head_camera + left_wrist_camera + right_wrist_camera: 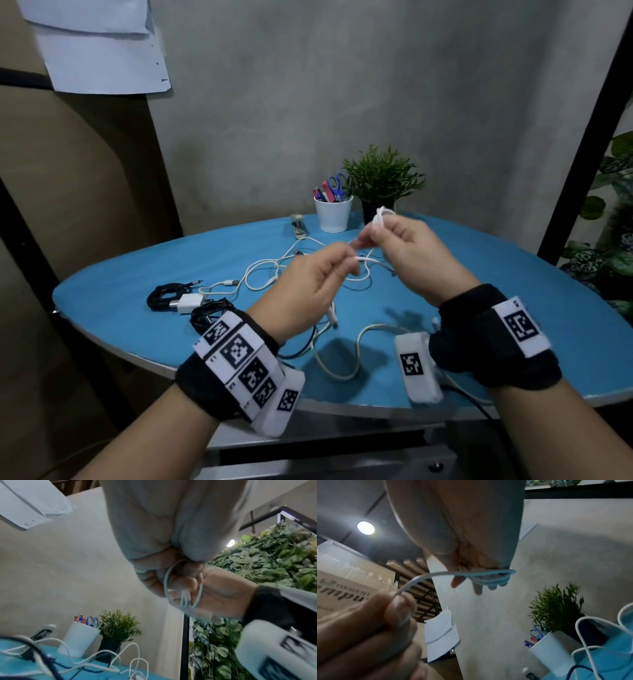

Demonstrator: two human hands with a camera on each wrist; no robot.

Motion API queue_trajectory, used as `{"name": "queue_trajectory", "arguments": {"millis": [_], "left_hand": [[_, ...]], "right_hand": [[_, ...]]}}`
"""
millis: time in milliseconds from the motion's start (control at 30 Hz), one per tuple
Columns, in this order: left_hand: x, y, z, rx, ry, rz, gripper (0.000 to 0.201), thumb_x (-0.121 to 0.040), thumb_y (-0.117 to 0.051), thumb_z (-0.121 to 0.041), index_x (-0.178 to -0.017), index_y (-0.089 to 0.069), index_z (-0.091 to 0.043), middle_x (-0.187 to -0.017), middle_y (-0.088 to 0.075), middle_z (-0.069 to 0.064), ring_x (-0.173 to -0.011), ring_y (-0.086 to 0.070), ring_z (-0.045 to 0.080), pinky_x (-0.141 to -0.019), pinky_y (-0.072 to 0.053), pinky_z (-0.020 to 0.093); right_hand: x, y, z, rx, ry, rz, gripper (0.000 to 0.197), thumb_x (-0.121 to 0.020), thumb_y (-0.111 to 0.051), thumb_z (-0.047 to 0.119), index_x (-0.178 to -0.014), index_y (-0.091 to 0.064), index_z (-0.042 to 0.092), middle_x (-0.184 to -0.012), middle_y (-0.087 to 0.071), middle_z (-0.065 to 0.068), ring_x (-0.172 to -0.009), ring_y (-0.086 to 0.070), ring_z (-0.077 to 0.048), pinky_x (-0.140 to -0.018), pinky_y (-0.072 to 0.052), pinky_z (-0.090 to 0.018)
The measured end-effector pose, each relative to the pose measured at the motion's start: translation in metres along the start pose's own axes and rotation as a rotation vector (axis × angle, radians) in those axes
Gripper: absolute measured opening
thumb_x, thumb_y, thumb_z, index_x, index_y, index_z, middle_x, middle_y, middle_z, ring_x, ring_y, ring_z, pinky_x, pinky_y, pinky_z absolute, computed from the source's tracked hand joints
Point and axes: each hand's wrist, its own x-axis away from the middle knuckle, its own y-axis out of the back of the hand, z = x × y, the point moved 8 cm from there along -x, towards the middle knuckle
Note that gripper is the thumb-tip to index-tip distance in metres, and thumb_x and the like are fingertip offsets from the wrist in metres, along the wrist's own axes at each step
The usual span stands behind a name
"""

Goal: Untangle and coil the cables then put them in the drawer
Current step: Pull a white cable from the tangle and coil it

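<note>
Both forearms reach forward, a banded black wrap on each wrist. The left hand (310, 286) is raised, thumb and forefinger pinching a white cable (368, 262). The right hand (407, 251) is held slightly higher and just beside it, its fingers (375, 229) curled round a small coil of the same cable.
</note>
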Motion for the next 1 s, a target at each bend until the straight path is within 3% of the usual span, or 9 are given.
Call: {"name": "queue_trajectory", "arguments": {"millis": [67, 133, 200, 267, 367, 500, 600, 800, 1000], "left_hand": [[-0.006, 0.013, -0.001, 0.015, 0.003, -0.105, 0.017, -0.097, -0.044, -0.023, -0.087, -0.057, -0.020, -0.069, -0.061, 0.002, -0.039, -0.049, 0.012, -0.042, -0.048, 0.027], [-0.011, 0.024, 0.001, -0.021, 0.022, -0.206, 0.018, -0.097, -0.045, -0.024, -0.084, -0.056, -0.020, -0.062, -0.058, 0.001, -0.037, -0.043, 0.011, -0.039, -0.044, 0.028], [-0.014, 0.036, 0.012, 0.004, 0.086, -0.282, 0.019, -0.096, -0.046, -0.028, -0.084, -0.057, -0.018, -0.050, -0.042, -0.004, -0.035, -0.037, 0.009, -0.035, -0.040, 0.027], [-0.017, 0.038, 0.026, 0.086, 0.144, -0.283, 0.020, -0.095, -0.048, -0.031, -0.083, -0.059, -0.020, -0.052, -0.037, -0.002, -0.038, -0.034, 0.011, -0.035, -0.037, 0.024], [-0.016, 0.026, 0.043, 0.198, 0.253, -0.220, 0.026, -0.095, -0.047, -0.037, -0.080, -0.063, -0.023, -0.048, -0.033, -0.008, -0.040, -0.029, 0.009, -0.039, -0.029, 0.020], [-0.013, 0.002, 0.045, 0.585, 0.356, -0.114, 0.047, -0.088, -0.040, -0.055, -0.070, -0.070, -0.023, -0.052, -0.024, -0.008, -0.047, -0.021, 0.007, -0.049, -0.018, 0.025], [-0.014, -0.004, 0.035, 0.467, 0.269, -0.043, 0.045, -0.086, -0.043, -0.058, -0.066, -0.062, -0.023, -0.056, -0.029, -0.004, -0.050, -0.026, 0.008, -0.050, -0.024, 0.024], [-0.015, 0.010, 0.042, 0.359, 0.282, -0.203, 0.040, -0.084, -0.045, -0.055, -0.062, -0.051, -0.022, -0.052, -0.032, -0.005, -0.052, -0.030, 0.014, -0.051, -0.026, 0.029], [-0.014, 0.004, 0.038, 0.457, 0.278, -0.169, 0.036, -0.096, -0.042, -0.036, -0.070, -0.055, -0.016, -0.057, -0.037, 0.002, -0.051, -0.033, 0.011, -0.050, -0.030, 0.025]], "right_hand": [[0.006, -0.014, -0.001, 0.005, -0.025, 0.125, 0.028, -0.098, -0.044, 0.022, -0.081, -0.064, 0.013, -0.065, -0.068, -0.005, -0.060, -0.049, -0.018, -0.063, -0.039, -0.032], [0.013, -0.023, 0.000, -0.144, -0.077, 0.194, 0.034, -0.100, -0.041, 0.028, -0.082, -0.063, 0.009, -0.049, -0.054, -0.004, -0.049, -0.044, -0.018, -0.058, -0.041, -0.030], [0.018, -0.029, 0.004, -0.366, -0.147, 0.256, 0.044, -0.096, -0.040, 0.039, -0.081, -0.062, 0.004, -0.045, -0.041, -0.003, -0.042, -0.038, -0.016, -0.057, -0.046, -0.029], [0.023, -0.036, 0.008, -0.495, -0.186, 0.332, 0.051, -0.086, -0.042, 0.048, -0.077, -0.061, 0.002, -0.044, -0.035, -0.002, -0.039, -0.032, -0.014, -0.054, -0.044, -0.028], [0.028, -0.041, 0.016, -0.635, -0.192, 0.384, 0.039, -0.084, -0.045, 0.042, -0.073, -0.056, 0.005, -0.045, -0.033, 0.001, -0.037, -0.029, -0.010, -0.052, -0.043, -0.028], [0.020, -0.034, 0.013, -0.800, -0.206, 0.264, 0.037, -0.095, -0.040, 0.032, -0.072, -0.052, 0.006, -0.047, -0.034, -0.001, -0.040, -0.037, -0.012, -0.052, -0.050, -0.029], [0.015, -0.028, 0.006, -0.789, -0.203, 0.178, 0.036, -0.098, -0.038, 0.027, -0.075, -0.055, 0.005, -0.047, -0.040, 0.000, -0.043, -0.045, -0.012, -0.056, -0.049, -0.031], [0.018, -0.018, -0.007, -0.642, -0.223, 0.114, 0.017, -0.094, -0.050, 0.009, -0.101, -0.065, 0.006, -0.063, -0.061, -0.002, -0.056, -0.062, -0.012, -0.055, -0.051, -0.022], [0.020, -0.010, -0.014, -0.546, -0.247, -0.038, 0.008, -0.088, -0.060, 0.004, -0.084, -0.067, 0.004, -0.060, -0.068, -0.003, -0.053, -0.066, -0.013, -0.042, -0.043, -0.018]]}}
